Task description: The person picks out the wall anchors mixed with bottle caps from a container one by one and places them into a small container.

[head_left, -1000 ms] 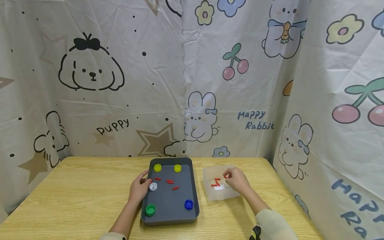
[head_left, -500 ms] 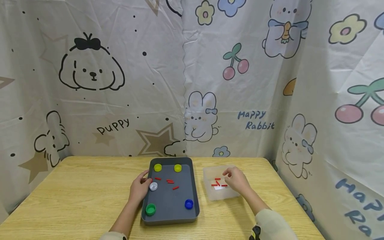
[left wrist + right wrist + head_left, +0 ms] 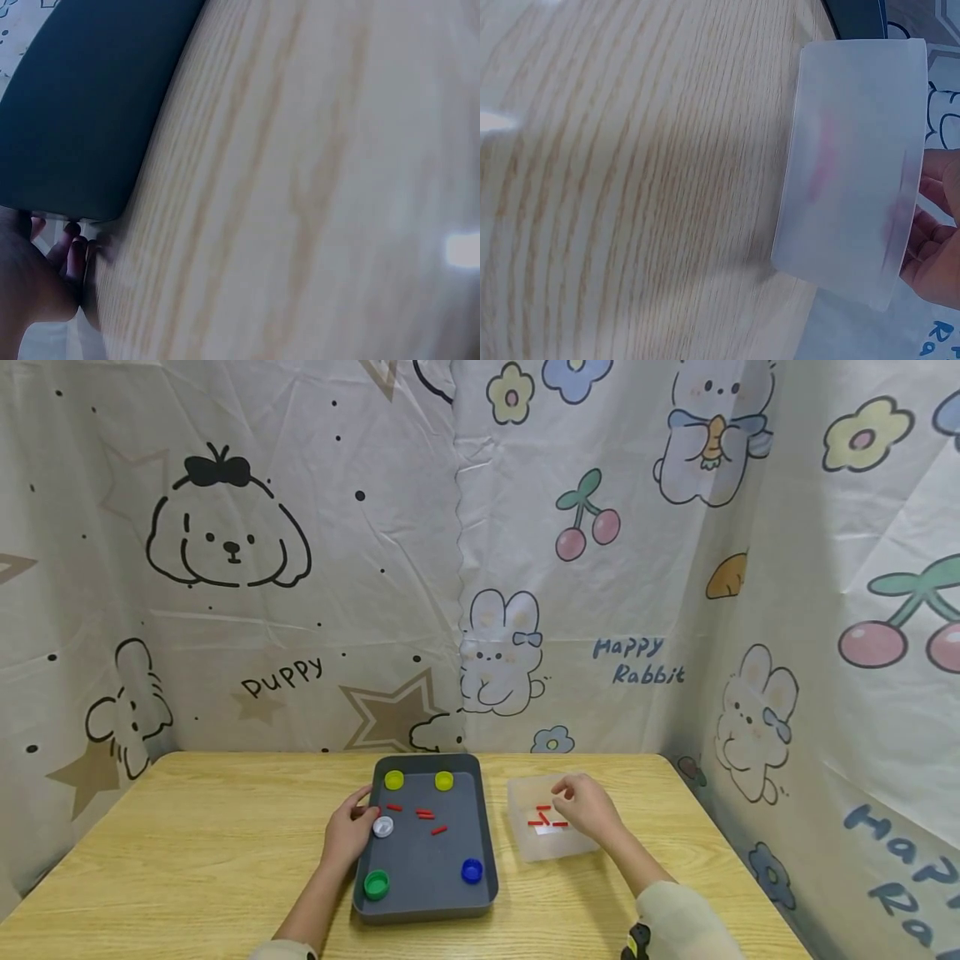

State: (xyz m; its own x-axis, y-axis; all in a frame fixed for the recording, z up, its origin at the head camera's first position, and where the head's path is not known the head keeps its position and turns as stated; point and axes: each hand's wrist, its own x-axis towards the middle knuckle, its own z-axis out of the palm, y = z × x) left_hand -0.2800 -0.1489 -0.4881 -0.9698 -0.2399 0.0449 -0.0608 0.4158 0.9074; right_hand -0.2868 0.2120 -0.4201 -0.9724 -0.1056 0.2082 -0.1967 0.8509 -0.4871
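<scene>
My left hand [image 3: 349, 833] grips the left rim of the dark grey tray [image 3: 420, 906], its thumb at the edge beside a whitish round cap [image 3: 383, 827]. In the left wrist view, the fingers [image 3: 73, 255] show below the tray's outer wall [image 3: 82, 112]. My right hand [image 3: 588, 807] is over the right side of a translucent plastic box [image 3: 525, 847], fingers bent, with nothing visible between them. Several short red sticks [image 3: 543, 818] lie in the box, near a white label. Through the box wall [image 3: 855, 165] in the right wrist view they are only a pink blur.
Several red sticks [image 3: 425, 814] also lie in the tray. Two yellow caps [image 3: 444, 781] sit at its far end, a green cap [image 3: 377, 884] at the near left and a blue cap [image 3: 472, 871] at the near right. A printed curtain [image 3: 360, 610] hangs behind the wooden table [image 3: 225, 835].
A red stick pinched by my right hand one second ago now lies in the box with the others. That hand has shifted slightly left. My left hand and the tray have stayed put.
</scene>
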